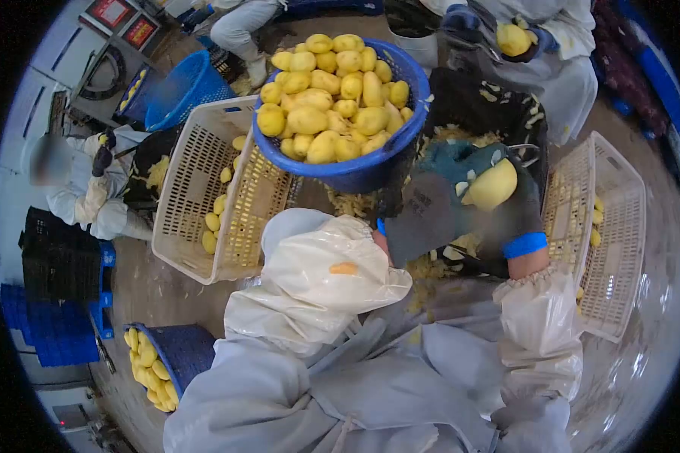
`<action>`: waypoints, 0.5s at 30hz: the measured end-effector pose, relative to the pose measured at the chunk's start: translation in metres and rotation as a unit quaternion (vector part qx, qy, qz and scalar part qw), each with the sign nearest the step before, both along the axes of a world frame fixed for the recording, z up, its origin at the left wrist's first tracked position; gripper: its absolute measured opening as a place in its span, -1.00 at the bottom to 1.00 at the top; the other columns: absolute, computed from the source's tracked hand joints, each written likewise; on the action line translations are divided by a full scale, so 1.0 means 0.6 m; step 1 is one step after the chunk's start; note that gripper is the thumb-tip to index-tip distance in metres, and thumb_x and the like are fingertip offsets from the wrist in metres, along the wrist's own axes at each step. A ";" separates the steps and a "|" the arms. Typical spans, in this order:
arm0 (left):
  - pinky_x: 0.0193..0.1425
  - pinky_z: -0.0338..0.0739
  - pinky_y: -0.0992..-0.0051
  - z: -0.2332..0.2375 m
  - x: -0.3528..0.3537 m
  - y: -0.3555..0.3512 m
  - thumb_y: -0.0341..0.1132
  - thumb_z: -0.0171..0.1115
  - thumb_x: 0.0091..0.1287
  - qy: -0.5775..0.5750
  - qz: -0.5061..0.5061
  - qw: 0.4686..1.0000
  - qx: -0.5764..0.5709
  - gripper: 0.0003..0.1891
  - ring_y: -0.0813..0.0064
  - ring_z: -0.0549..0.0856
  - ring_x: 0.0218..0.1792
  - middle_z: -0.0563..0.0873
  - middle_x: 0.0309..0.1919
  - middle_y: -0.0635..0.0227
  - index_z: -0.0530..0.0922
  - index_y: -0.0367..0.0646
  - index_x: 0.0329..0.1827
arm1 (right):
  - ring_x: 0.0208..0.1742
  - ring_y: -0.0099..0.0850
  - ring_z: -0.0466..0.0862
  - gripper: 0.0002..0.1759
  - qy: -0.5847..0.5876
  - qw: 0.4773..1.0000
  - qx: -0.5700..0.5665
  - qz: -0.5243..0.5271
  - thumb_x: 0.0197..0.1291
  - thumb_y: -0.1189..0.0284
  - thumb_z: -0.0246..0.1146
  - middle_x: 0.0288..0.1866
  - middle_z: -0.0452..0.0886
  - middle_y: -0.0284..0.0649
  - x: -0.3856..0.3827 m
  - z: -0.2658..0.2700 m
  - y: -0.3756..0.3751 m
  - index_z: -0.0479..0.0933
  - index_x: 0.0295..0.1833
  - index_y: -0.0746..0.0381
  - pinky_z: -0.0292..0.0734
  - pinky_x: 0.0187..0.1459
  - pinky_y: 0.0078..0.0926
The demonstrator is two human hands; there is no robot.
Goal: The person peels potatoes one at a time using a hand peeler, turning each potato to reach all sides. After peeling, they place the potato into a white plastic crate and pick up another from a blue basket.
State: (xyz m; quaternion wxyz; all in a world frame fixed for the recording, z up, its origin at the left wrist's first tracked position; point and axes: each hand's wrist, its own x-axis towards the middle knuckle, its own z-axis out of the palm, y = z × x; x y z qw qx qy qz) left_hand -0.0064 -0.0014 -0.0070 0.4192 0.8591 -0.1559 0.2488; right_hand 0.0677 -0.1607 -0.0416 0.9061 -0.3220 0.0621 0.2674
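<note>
My left hand (pixel 434 215), in a grey and teal glove, is closed around a peeled yellow potato (pixel 493 185), its teal fingers behind it. Close beside the potato is my right hand (pixel 512 223), gloved with a blue cuff and blurred by motion. Its fingers look curled, but what they hold is smeared. A thin metal loop (pixel 529 153) shows at the potato's upper right; its handle is hidden. Pale peel pieces cling to the left glove. Under both hands stands a black crate (pixel 533 113) with peelings in it.
A blue tub (pixel 340 175) heaped with peeled potatoes stands ahead. White perforated crates flank me, left (pixel 185 189) and right (pixel 616 226), with some potatoes inside. Another potato-filled blue basket (pixel 193 355) is at lower left. Co-workers sit opposite (pixel 570 75) and at left (pixel 75 189).
</note>
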 end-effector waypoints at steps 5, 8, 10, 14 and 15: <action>0.08 0.56 0.39 -0.006 -0.008 -0.018 -0.22 0.48 0.06 0.171 -0.061 0.957 -0.227 -0.31 0.40 0.66 -0.03 0.66 0.01 0.20 0.44 -0.21 0.28 | -0.39 -0.56 0.54 -0.80 -0.291 0.838 -0.368 -0.280 0.24 0.33 0.31 -0.39 0.58 -0.37 -0.008 0.026 0.017 0.61 -0.16 0.25 0.47 -0.37 -0.55; 0.02 0.58 0.45 -0.016 -0.002 -0.005 -0.27 0.50 0.05 0.283 -0.122 0.912 -0.271 -0.36 0.50 0.65 -0.10 0.67 -0.08 0.26 0.45 -0.27 0.19 | -0.46 -0.63 0.46 -0.77 -0.243 0.870 -0.338 -0.265 0.24 0.32 0.30 -0.41 0.54 -0.40 -0.022 0.061 0.031 0.59 -0.16 0.28 0.35 -0.44 -0.64; -0.02 0.58 0.49 -0.003 -0.005 -0.003 -0.28 0.51 0.04 0.358 -0.143 0.868 -0.313 -0.36 0.53 0.64 -0.11 0.65 -0.09 0.28 0.43 -0.28 0.18 | -0.46 -0.63 0.45 -0.73 -0.241 0.860 -0.359 -0.270 0.26 0.27 0.26 -0.41 0.52 -0.37 -0.019 0.063 0.036 0.57 -0.14 0.28 0.33 -0.44 -0.65; -0.09 0.60 0.54 -0.002 0.002 0.003 -0.34 0.51 0.02 0.398 -0.148 0.848 -0.316 -0.41 0.58 0.63 -0.15 0.65 -0.13 0.34 0.46 -0.25 0.13 | -0.61 -0.65 0.37 -0.77 -0.225 0.889 -0.305 -0.257 0.22 0.28 0.30 -0.52 0.46 -0.42 -0.012 0.102 0.012 0.56 -0.21 0.23 0.21 -0.57 -0.68; -0.11 0.61 0.55 0.000 0.002 0.003 -0.35 0.51 0.00 0.407 -0.125 0.843 -0.329 -0.41 0.59 0.63 -0.17 0.65 -0.15 0.34 0.47 -0.24 0.12 | -0.63 -0.66 0.35 -0.78 -0.221 0.903 -0.282 -0.237 0.21 0.27 0.31 -0.55 0.43 -0.44 -0.011 0.111 0.002 0.55 -0.24 0.21 0.18 -0.60 -0.68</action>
